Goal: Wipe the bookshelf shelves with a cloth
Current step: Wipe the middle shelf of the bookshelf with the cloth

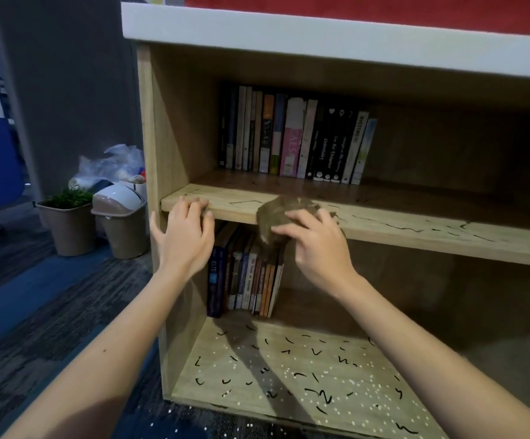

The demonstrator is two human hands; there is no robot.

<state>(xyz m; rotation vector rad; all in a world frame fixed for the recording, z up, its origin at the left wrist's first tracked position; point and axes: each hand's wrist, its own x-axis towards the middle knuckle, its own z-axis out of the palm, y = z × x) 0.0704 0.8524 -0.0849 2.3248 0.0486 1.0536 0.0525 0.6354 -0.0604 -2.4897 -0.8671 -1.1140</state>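
Brown cloth (278,213) gripped, right hand (317,245) (left hand (184,239) touching shelf (415,226)).

Books (295,137) upright, potted plant (67,223) beside bin (121,217) — plastic bag (111,163) behind

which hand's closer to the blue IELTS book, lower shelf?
Left. The left hand touches the middle shelf edge just above the IELTS book; the right hand, gripping the cloth, is farther right.

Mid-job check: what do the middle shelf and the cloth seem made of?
Middle shelf: probably wood-look laminated board, matte, with pale grain and a square front edge. Cloth: soft brown fabric, matte and fuzzy, bunched in the right hand; the fibre type cannot be told.
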